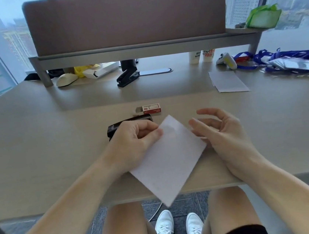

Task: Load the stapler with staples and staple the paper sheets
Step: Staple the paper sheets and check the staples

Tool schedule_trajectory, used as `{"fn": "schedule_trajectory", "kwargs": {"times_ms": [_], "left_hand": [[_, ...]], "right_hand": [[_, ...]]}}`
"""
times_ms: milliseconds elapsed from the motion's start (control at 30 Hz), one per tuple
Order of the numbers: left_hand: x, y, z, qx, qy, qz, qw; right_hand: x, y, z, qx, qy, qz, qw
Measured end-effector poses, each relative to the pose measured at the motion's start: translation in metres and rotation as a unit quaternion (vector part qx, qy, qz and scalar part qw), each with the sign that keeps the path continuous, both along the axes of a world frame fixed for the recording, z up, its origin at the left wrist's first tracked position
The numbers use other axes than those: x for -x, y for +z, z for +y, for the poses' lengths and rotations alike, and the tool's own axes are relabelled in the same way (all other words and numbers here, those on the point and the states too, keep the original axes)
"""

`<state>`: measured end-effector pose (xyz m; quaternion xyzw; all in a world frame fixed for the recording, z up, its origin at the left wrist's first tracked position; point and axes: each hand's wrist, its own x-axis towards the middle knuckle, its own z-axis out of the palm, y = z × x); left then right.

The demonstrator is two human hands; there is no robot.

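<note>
Paper sheets (167, 154), judged light and limp, are pinched at one edge by the left hand (133, 139); right hand (216, 128) spread, empty.

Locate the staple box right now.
Head view: the staple box lies on the desk near centre, just beyond the black stapler and the left hand, drawer slid partly open.

**Clutter at the far side of the desk**

Under the grey shelf (140, 49) I see a cream computer mouse (66, 79), a white open box (101, 69) with something yellow (79, 70) behind it, and a large black stapler (127, 78). To the right stand two white cups (201, 56) with printed text. Near them lies a white and yellow controller (226, 61), then blue lanyards (288, 58) in a heap. A green bag (263, 16) sits on the shelf end.
</note>
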<state>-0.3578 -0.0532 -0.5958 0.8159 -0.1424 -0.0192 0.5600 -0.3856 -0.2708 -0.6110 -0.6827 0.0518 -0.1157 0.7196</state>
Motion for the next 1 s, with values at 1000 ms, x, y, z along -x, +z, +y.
{"fn": "schedule_trajectory", "kwargs": {"times_ms": [1000], "left_hand": [[-0.003, -0.018, 0.014, -0.162, -0.047, -0.380, 0.909]], "right_hand": [[-0.008, -0.009, 0.000, 0.233, 0.124, -0.092, 0.960]]}}
